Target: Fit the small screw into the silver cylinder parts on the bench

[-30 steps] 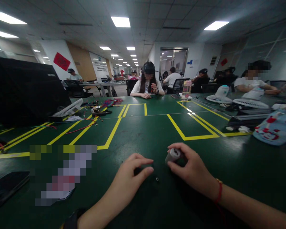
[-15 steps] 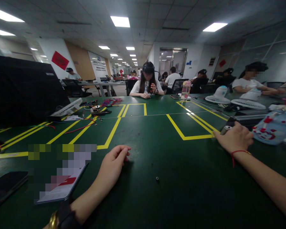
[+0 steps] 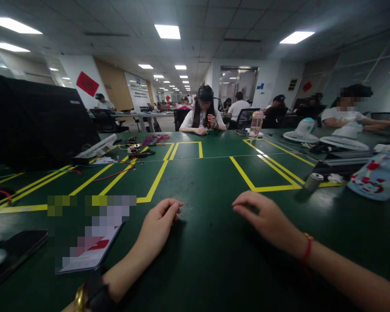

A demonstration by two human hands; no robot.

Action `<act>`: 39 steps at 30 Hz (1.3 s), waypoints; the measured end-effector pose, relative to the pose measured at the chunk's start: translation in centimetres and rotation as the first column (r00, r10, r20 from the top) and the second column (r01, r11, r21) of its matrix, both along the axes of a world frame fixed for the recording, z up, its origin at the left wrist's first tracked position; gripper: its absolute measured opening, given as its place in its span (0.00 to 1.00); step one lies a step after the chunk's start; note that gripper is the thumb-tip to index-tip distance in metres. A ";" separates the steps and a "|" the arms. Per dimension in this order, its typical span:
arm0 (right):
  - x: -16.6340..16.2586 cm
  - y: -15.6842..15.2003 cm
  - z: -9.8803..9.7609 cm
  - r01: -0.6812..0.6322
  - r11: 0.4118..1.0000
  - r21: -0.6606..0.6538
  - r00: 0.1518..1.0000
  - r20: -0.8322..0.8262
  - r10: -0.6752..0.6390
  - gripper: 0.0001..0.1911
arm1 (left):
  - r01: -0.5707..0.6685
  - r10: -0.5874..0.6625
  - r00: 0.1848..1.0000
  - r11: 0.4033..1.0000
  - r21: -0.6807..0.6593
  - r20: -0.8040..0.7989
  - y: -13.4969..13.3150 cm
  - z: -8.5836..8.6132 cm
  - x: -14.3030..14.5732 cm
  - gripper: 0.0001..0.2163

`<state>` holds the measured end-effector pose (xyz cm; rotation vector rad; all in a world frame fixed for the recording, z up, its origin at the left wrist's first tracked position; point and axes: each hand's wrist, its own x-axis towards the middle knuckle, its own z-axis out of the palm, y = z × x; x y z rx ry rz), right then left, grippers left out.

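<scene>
My left hand point(image 3: 159, 223) rests on the green tabletop point(image 3: 211, 268) with its fingers curled and the thumb against the index finger. Anything inside that grip is hidden. Over the table to the right, my right hand point(image 3: 268, 221) has thumb and index finger brought together at the tips, the hand slightly blurred. Whether something small sits between those tips cannot be seen. Beyond it, a short silvery metal cylinder point(image 3: 313, 182) lies by the yellow tape, apart from the hand. Left of my left wrist is a phone point(image 3: 100, 255), its screen partly pixelated.
Wires and small parts point(image 3: 138, 151) lie at the back left beside a black box-shaped object point(image 3: 35, 125). A blue patterned bottle point(image 3: 375, 173) and white fans point(image 3: 300, 131) stand at the right. A person point(image 3: 203, 115) sits opposite near a clear bottle point(image 3: 255, 125).
My right hand has left the metal cylinder and come left to mid-table. The small ring-like metal part seen between my hands earlier no longer shows. My left hand keeps its pose.
</scene>
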<state>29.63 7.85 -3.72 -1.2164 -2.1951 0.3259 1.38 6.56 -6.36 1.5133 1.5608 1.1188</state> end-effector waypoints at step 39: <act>19.7 7.1 -1.9 0.781 0.598 0.182 0.619 -0.093 -0.780 0.19 | 0.034 -0.034 0.999 0.999 0.009 -0.039 -0.5 0.7 0.5 0.14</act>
